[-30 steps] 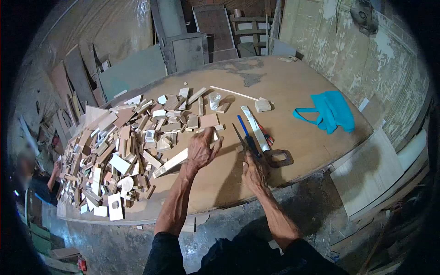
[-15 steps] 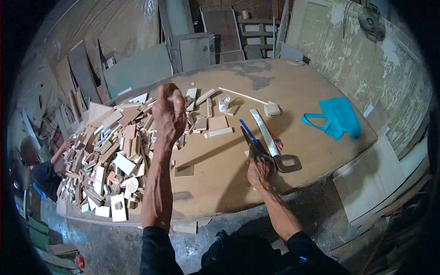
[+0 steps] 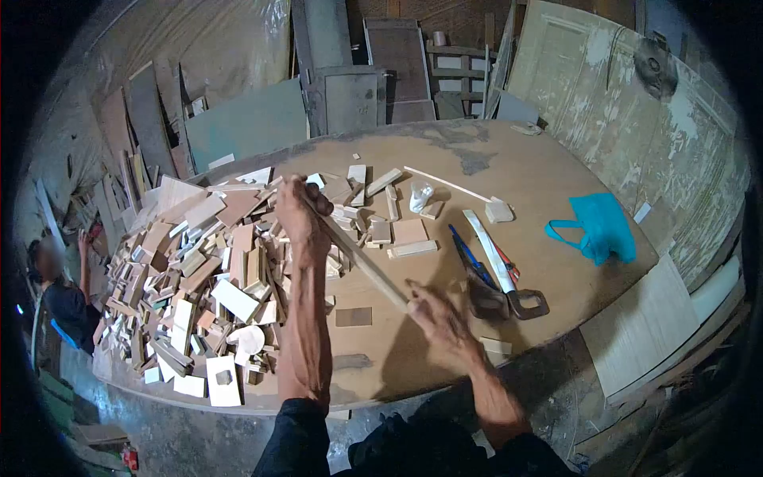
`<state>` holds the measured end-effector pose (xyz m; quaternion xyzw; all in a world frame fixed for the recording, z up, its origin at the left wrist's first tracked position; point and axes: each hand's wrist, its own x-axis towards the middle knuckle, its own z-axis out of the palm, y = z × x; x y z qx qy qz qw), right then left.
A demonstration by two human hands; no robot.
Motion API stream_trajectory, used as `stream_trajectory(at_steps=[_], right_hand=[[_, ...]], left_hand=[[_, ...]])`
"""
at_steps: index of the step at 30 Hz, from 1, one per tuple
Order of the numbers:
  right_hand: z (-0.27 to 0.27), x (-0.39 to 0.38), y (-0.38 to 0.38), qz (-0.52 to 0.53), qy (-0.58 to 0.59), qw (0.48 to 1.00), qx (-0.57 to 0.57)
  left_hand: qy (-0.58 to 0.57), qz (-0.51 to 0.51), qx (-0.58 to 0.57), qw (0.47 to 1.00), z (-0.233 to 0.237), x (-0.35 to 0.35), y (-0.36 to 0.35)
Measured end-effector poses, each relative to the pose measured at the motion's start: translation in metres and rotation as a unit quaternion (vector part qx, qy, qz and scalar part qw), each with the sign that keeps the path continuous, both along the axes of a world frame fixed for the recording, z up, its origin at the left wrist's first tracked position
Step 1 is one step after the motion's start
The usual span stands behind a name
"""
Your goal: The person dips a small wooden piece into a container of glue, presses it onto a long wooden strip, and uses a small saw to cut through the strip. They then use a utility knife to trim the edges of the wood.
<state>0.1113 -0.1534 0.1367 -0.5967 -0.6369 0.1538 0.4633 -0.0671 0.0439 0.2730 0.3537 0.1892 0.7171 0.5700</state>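
Note:
A long thin wooden strip (image 3: 368, 269) slants over the table between my two hands. My left hand (image 3: 302, 208) is closed round its upper end, beside the heap of offcuts (image 3: 234, 298). Near its lower end is my right hand (image 3: 439, 312), with the index finger and thumb at the strip; this hand is slightly blurred. To the right of it lie a handsaw (image 3: 501, 266), a blue-handled tool (image 3: 474, 258) and something red partly hidden beside the saw. A small wood block (image 3: 496, 346) rests by the table's front edge.
A teal bag (image 3: 600, 228) lies on the right of the table (image 3: 556, 310). A clear plastic cup or bag (image 3: 420, 195) and a thin stick (image 3: 447, 184) are farther back. Another person (image 3: 67, 306) is at the far left. Boards lean against the walls.
My right hand has left the tools and moved to the strip's lower end. My left hand has come down slightly, and the strip now shows slanting between both hands. The view has shifted a little.

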Motion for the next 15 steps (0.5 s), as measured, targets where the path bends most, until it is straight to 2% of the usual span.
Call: stream_trajectory(at_steps=[1,5,6,9,10,13,15], right_hand=[[-0.003,-0.016,-0.002,0.016,0.006,1.0,-0.008],[0.005,-0.034,-0.004,0.007,-0.023,0.999,-0.048],[0.008,-0.035,-0.006,0.017,-0.026,0.999,-0.037],[0.022,-0.034,-0.015,0.002,0.018,0.994,-0.107],[0.014,-0.03,-0.014,-0.002,0.007,0.998,-0.064],[0.003,-0.026,-0.019,-0.013,-0.003,0.993,-0.114],[-0.006,-0.029,-0.025,-0.018,0.005,0.996,-0.089]], left_hand=[[-0.03,0.005,-0.025,0.999,-0.003,0.001,0.002],[0.019,0.096,-0.007,0.995,-0.02,0.0,0.004],[0.057,0.064,0.027,0.996,-0.03,-0.011,0.008],[0.15,0.014,0.088,0.985,-0.04,-0.025,-0.01],[0.176,-0.029,0.098,0.979,-0.047,-0.031,-0.012],[0.167,-0.042,0.122,0.978,-0.052,-0.027,-0.028],[0.152,-0.056,0.12,0.979,-0.059,-0.027,-0.03]])
